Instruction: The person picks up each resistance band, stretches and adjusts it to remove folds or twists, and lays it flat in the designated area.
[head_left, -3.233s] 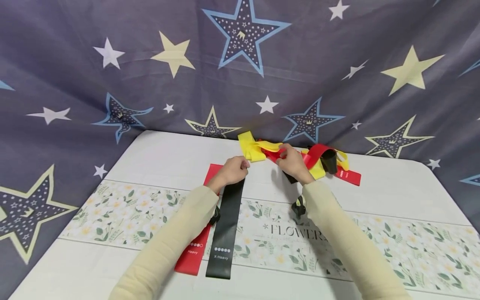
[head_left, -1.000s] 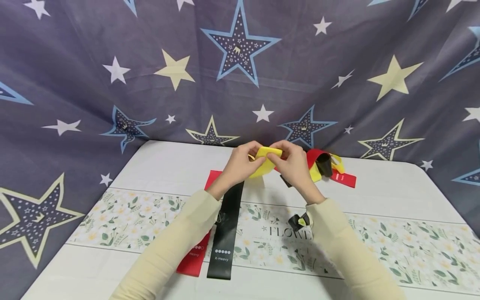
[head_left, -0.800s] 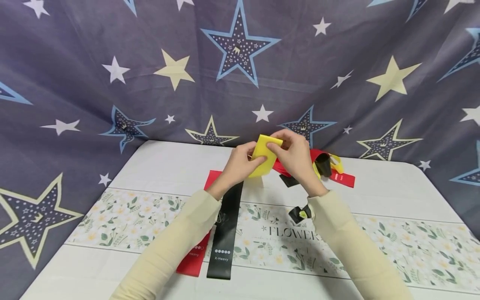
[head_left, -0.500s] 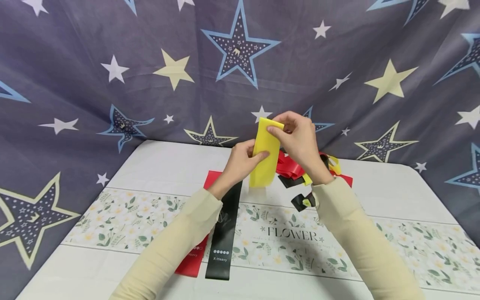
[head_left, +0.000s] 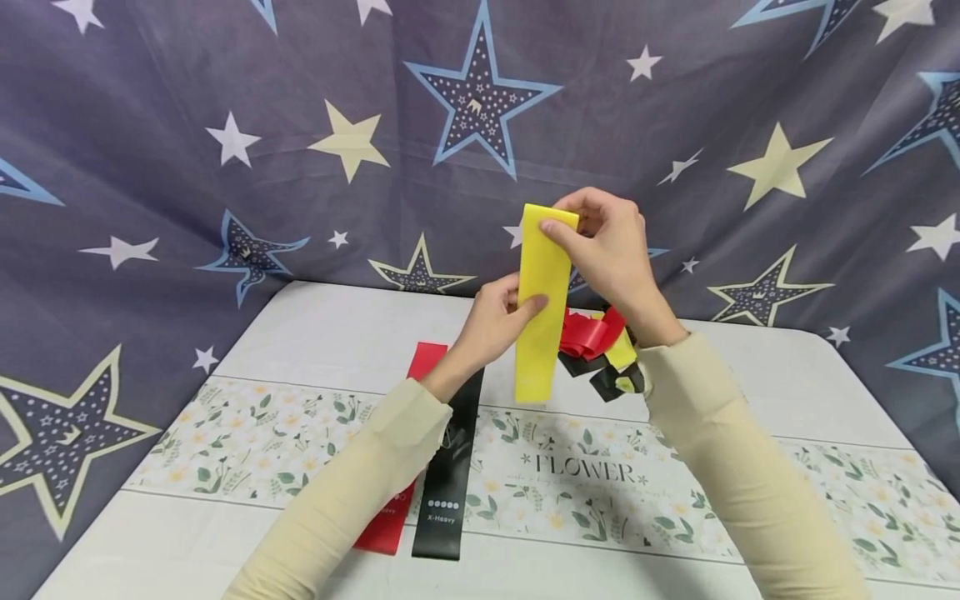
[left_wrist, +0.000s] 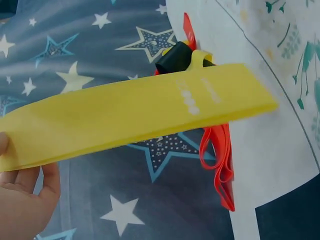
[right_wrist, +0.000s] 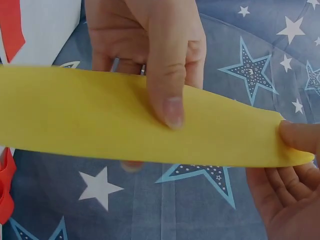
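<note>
A flat yellow resistance band (head_left: pixel 543 308) hangs upright above the table. Near its top end, my right hand (head_left: pixel 609 242) pinches it with the thumb on the near face. My left hand (head_left: pixel 491 323) grips it about halfway down, thumb also in front. In the left wrist view the yellow band (left_wrist: pixel 135 115) carries pale dots and blurred lettering near one end. Below my left arm, a red band (head_left: pixel 386 521) marked Heavy and a black band (head_left: pixel 442 492) marked X-Heavy lie flat side by side. My left sleeve hides part of both.
A tangled heap of red bands (head_left: pixel 588 333), with black and yellow ones, lies at the back of the table, partly behind my right hand. The white table (head_left: pixel 750 375) has a floral strip across it. A star-patterned curtain (head_left: pixel 262 167) stands behind.
Both hands have taken the yellow band from the heap. My right hand has risen with its top end, drawing the folded band out longer, while my left hand holds lower down.
</note>
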